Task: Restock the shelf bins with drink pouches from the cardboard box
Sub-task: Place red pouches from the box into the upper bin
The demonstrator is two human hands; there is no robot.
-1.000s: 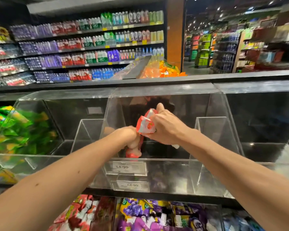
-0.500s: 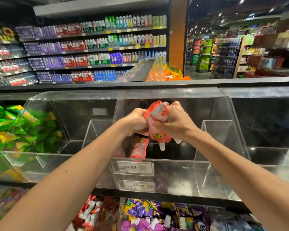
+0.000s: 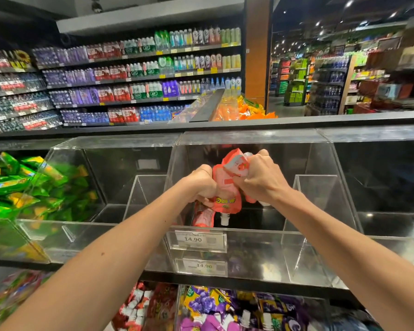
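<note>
The left grip [image 3: 201, 185] and right grip [image 3: 261, 181] each clutched red drink pouches [image 3: 226, 194] above the middle clear bin [image 3: 253, 249], mid-restock; dropping them in seemingly came next.

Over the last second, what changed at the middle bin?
The left hand lifted slightly toward the right hand, and a red pouch now hangs spout-down between them over the clear bin. Both hands still grip pouches; nothing was let go.
</note>
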